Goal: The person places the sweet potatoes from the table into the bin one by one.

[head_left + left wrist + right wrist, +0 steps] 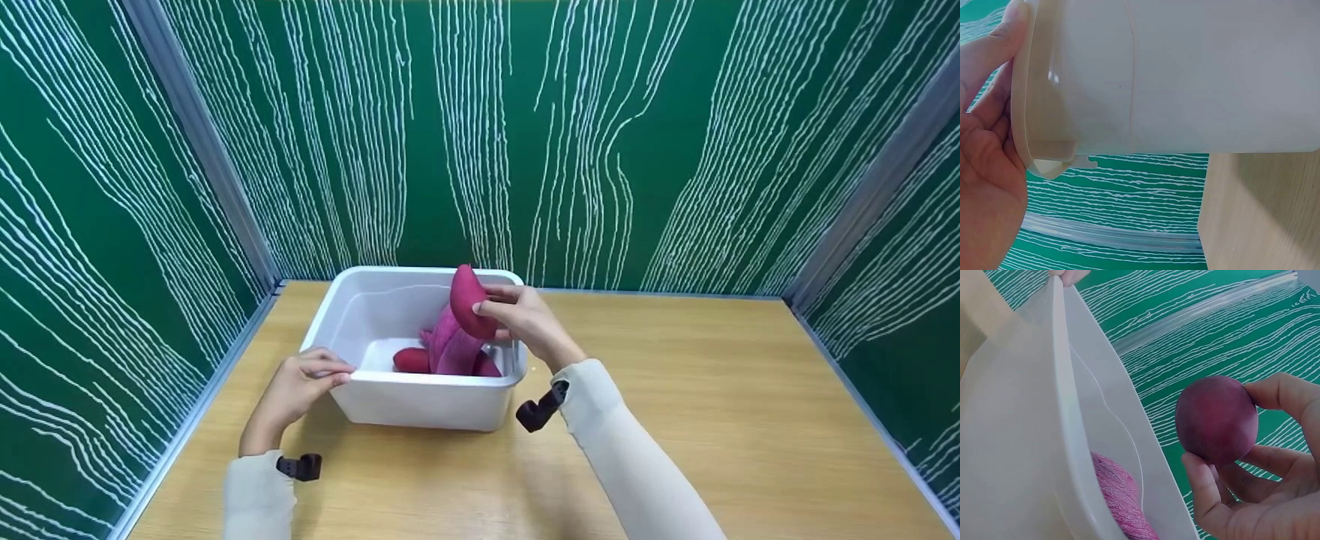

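Above the right side of a white plastic bin [420,403], my right hand [529,322] holds a smooth red oblong fruit-like object [469,300], pointed at its top. Thumb and fingers grip it from the right; seen end-on in the right wrist view, the red object [1216,419] looks round. With thumb and fingers, my left hand [300,382] pinches the bin's rim at the near left corner. Inside lie a pink textured long object [448,341] and red rounded ones, one [412,360] left of it and another [486,365] right, partly hidden by the front wall.
The bin stands on a wooden table [712,405], toward its back left. Green panels [675,127] with white wavy lines rise behind and on both sides, joined by grey metal posts [202,127]. Bare tabletop extends right of the bin.
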`<state>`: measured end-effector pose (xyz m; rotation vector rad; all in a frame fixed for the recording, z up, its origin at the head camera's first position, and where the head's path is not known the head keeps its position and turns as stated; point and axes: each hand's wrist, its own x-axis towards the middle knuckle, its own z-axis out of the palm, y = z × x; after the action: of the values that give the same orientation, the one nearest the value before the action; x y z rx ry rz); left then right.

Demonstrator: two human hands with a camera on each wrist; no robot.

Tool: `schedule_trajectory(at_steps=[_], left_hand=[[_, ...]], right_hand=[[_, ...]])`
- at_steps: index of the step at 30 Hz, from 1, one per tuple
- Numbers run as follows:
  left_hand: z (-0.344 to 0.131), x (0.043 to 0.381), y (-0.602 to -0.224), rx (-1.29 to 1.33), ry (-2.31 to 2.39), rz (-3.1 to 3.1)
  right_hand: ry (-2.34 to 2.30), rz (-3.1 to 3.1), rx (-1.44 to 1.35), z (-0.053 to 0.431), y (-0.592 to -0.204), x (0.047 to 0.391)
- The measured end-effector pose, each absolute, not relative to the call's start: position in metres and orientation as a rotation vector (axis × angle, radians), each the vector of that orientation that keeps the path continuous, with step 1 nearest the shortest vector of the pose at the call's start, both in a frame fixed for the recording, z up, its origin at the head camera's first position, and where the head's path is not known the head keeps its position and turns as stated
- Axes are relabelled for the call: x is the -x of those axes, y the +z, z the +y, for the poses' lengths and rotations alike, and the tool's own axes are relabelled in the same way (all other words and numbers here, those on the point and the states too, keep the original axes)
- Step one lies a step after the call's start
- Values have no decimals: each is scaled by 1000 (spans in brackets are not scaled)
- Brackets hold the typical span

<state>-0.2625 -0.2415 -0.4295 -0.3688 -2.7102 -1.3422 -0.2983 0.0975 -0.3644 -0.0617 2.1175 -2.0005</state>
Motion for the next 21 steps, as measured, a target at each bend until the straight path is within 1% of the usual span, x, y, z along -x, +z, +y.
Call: schedule_trajectory(at_steps=[14, 21], left_hand=[[-242, 263, -430, 399, -1339, -2681], [-241, 261, -428, 334, -1341, -2717]], right_hand=[[-1984, 2156, 112, 95, -365, 298], [-1947, 2222, 118, 95, -363, 298]])
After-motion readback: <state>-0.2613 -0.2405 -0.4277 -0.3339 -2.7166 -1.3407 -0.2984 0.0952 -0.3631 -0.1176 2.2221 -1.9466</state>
